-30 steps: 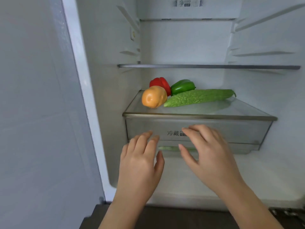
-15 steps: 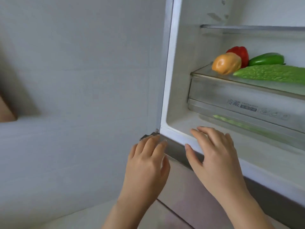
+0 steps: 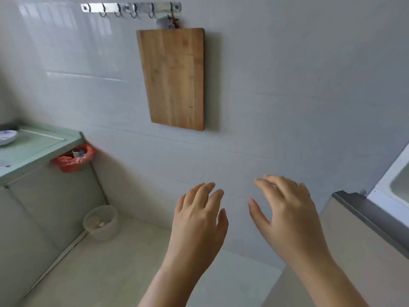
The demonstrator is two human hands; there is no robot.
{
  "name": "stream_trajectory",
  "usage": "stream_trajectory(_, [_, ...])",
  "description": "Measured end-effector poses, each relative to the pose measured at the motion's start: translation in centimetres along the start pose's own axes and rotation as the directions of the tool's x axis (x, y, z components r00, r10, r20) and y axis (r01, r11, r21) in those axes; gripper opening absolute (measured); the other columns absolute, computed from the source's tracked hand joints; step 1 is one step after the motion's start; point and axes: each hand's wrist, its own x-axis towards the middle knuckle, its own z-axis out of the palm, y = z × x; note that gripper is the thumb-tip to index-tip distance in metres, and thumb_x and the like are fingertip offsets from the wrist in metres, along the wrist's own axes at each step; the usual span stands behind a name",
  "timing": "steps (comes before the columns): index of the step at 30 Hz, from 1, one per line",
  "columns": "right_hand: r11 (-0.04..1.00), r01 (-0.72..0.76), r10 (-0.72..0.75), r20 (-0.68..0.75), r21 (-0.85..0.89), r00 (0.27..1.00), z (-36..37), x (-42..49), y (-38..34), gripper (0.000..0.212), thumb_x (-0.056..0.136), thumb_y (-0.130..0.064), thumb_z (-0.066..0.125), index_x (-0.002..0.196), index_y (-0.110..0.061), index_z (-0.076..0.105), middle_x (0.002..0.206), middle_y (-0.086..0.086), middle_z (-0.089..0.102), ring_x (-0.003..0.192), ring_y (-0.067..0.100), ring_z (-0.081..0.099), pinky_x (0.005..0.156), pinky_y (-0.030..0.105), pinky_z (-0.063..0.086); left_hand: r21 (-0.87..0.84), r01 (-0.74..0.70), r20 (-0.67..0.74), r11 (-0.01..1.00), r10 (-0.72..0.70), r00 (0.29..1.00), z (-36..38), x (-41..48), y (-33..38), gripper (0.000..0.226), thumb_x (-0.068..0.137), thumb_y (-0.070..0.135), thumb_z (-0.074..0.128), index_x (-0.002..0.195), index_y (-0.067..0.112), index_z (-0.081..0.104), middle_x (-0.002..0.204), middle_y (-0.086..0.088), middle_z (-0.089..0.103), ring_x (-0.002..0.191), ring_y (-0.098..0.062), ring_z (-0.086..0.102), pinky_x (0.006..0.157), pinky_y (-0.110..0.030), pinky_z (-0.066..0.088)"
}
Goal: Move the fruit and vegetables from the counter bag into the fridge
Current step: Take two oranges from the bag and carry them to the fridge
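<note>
We are holding our left hand (image 3: pixel 199 220) and right hand (image 3: pixel 287 216) out empty, fingers (image 3: pixel 204 192) loosely spread; the red bag (image 3: pixel 73 160) is hanging off the counter (image 3: pixel 39 145) corner, well left, nearer our left hand.

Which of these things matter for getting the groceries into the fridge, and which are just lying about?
Job: left hand, right hand, both empty; fridge at the right edge; counter; perhaps the red bag hanging at its corner.
Lying about: cutting board, hook rail, plate, white bucket on the floor.
</note>
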Motion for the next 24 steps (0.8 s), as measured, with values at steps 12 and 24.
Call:
stream_trajectory(12, [0.866, 0.253, -0.288, 0.016, 0.432, 0.957, 6.7, -0.5, -30.3, 0.042, 0.08, -0.035, 0.045, 0.102, -0.006, 0.067, 0.095, 0.011, 0.068, 0.083, 0.03, 0.064, 0.075, 0.04, 0.052, 0.268, 0.354, -0.191, 0.896, -0.31, 0.931, -19.0, -13.4, -19.5, 0.033, 0.078, 0.028, 0.045, 0.101, 0.015, 0.065, 0.111, 0.0, 0.064, 0.107, -0.021, 0.056, 0.09, -0.033, 0.041])
stream_trajectory(24, [0.581, 0.373, -0.567, 0.031, 0.723, 0.823, 10.2, -5.4, -56.3, 0.043, 0.078, -0.035, 0.045, 0.102, -0.007, 0.067, 0.096, 0.009, 0.067, 0.084, 0.03, 0.064, 0.075, 0.043, 0.053, 0.387, 0.681, -0.42, 0.622, -0.538, 0.731, -33.6, -29.0, -32.2, 0.037, 0.078, 0.028, 0.044, 0.101, 0.01, 0.067, 0.109, -0.005, 0.066, 0.102, -0.025, 0.061, 0.088, -0.038, 0.045])
